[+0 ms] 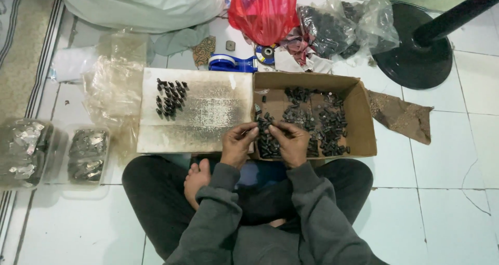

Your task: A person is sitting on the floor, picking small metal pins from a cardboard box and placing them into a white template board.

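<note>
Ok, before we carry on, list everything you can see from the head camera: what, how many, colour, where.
cardboard box: one, brown, open, right of centre
small dark parts: many, black, loose in the box
flat board: one, whitish, stained, left of the box
sorted parts: a small cluster, black, on the board's upper left
clear tubs: two, holding silvery pieces, far left
red bag: one, top centre
clear bag of dark parts: one, top right
tape dispenser: one, blue, above the board
stand base: one, black, round, top right
left hand: pinching parts at the box's near left edge
right hand: beside it, also on parts
</note>
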